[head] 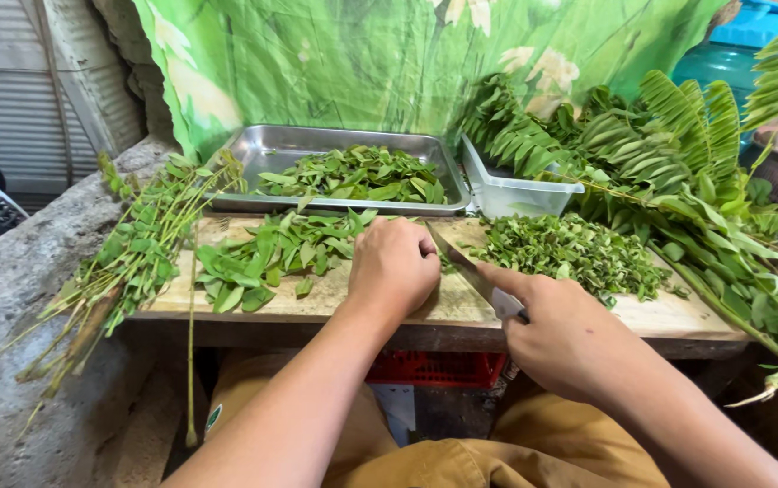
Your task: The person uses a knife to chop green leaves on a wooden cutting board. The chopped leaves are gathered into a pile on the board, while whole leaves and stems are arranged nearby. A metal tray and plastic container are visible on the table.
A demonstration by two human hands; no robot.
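My left hand [395, 267] presses down with curled fingers on a bunch of whole green leaves [267, 253] lying on a wooden cutting board [678, 318]. My right hand [562, 333] grips a knife [466, 269], forefinger stretched along the blade's back; the blade stands right beside my left knuckles. To the right of the blade lies a heap of chopped leaves [570, 253].
A steel tray [262, 149] of picked leaves stands behind the board, next to a clear plastic tub [520, 194]. Leafy stems [131, 258] lie at the left on a concrete ledge. Long leafy branches [705, 181] pile up at the right. A red crate [438, 369] sits under the board.
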